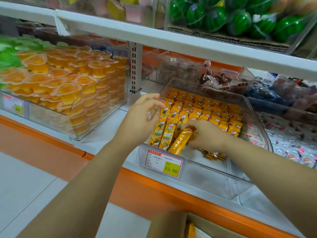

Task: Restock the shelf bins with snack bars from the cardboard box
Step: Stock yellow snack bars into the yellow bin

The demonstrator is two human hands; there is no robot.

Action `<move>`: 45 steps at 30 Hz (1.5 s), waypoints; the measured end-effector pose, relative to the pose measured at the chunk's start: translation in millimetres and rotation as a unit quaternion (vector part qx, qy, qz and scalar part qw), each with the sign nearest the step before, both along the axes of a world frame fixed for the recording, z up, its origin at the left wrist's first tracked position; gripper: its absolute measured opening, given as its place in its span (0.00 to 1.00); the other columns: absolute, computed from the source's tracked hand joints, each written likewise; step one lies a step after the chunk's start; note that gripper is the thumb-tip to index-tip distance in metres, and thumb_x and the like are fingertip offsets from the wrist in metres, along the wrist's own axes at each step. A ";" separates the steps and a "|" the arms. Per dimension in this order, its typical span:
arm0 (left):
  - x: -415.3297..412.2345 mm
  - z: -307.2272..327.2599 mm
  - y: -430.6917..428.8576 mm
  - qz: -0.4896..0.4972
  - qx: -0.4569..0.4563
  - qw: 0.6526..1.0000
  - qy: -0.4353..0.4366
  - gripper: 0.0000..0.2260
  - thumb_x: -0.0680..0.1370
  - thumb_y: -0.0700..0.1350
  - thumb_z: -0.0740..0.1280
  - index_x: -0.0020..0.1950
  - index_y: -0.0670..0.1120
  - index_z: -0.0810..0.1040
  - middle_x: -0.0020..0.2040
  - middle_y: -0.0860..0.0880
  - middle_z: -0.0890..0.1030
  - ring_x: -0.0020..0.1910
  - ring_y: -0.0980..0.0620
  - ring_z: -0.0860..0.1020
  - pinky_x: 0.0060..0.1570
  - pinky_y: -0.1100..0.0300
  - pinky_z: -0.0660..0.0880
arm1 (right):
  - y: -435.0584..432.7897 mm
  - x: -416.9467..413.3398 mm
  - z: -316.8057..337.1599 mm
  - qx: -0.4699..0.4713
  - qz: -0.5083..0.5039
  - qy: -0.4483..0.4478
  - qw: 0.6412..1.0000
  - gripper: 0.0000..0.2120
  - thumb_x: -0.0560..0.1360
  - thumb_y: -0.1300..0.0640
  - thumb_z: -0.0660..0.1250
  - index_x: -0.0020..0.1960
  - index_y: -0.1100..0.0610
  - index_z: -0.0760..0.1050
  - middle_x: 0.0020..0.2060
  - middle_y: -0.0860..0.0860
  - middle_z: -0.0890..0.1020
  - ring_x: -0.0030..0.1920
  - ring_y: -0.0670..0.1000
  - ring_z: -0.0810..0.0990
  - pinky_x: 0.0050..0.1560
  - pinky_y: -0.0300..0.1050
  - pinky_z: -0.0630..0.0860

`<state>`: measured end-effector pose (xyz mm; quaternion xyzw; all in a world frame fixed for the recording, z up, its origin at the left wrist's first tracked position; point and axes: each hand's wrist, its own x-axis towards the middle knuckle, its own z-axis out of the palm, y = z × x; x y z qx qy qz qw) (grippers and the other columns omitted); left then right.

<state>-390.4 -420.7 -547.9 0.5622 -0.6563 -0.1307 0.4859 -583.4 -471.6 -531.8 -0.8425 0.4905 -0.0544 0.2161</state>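
Observation:
A clear plastic shelf bin [214, 176] holds rows of yellow snack bars [205, 110] with a cartoon child on the wrapper. My right hand [207, 134] is inside the bin's front part, shut on a yellow snack bar [181, 141] that lies tilted over the front row. My left hand [142, 117] hovers at the bin's left rim with its fingers apart and nothing in them. The cardboard box [169, 224] shows at the bottom edge, with a yellow wrapper visible inside it.
A bin of orange jelly cups [68, 86] stands to the left. To the right lie white-wrapped snacks [288, 134], and dark-wrapped ones [223, 83] behind. A price tag reading 15.80 [163, 162] hangs on the bin's front. Green watermelon-patterned balls [240, 19] fill the upper shelf. Orange trim [154, 184] edges the shelf.

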 end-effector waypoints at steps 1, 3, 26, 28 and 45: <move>0.1 0.1 0.5 0.000 -0.001 1.000 0.001 0.12 0.78 0.37 0.63 0.50 0.56 0.76 0.67 0.52 0.71 0.62 0.53 0.73 0.61 0.56 0.71 | 1.2 4.2 1.9 0.073 -0.023 -0.065 0.995 0.18 0.69 0.68 0.71 0.56 0.56 0.74 0.41 0.51 0.77 0.38 0.49 0.78 0.42 0.44 0.79; 0.1 -0.2 1.2 0.000 -0.005 1.000 0.000 0.12 0.78 0.37 0.63 0.50 0.56 0.76 0.67 0.52 0.71 0.62 0.53 0.74 0.60 0.56 0.71 | 3.4 12.1 1.8 0.186 -0.070 -0.171 0.965 0.16 0.71 0.67 0.72 0.54 0.56 0.73 0.42 0.54 0.77 0.35 0.49 0.79 0.40 0.42 0.80; 0.6 -3.0 -0.7 0.006 -0.012 1.000 -0.004 0.13 0.78 0.37 0.63 0.50 0.56 0.76 0.67 0.54 0.71 0.54 0.61 0.72 0.50 0.76 0.66 | -4.8 52.8 -25.9 0.341 -0.179 -0.364 0.848 0.09 0.70 0.67 0.72 0.41 0.59 0.73 0.30 0.51 0.78 0.32 0.47 0.74 0.32 0.39 0.72; 1.1 -2.5 -0.4 0.002 -0.009 1.000 0.000 0.13 0.78 0.37 0.63 0.50 0.56 0.75 0.67 0.54 0.71 0.53 0.61 0.72 0.51 0.76 0.67 | -6.9 54.9 -26.8 0.328 -0.166 -0.372 0.852 0.09 0.70 0.67 0.71 0.40 0.57 0.73 0.29 0.50 0.79 0.28 0.44 0.75 0.30 0.37 0.71; 4.0 -5.0 -2.3 0.003 -0.001 1.000 0.009 0.11 0.78 0.37 0.63 0.54 0.51 0.80 0.68 0.55 0.71 0.59 0.59 0.73 0.58 0.65 0.71 | -7.9 56.1 -25.0 -0.082 -0.069 -0.217 0.970 0.41 0.65 0.53 0.78 0.73 0.51 0.61 0.66 0.51 0.67 0.66 0.50 0.67 0.60 0.36 0.63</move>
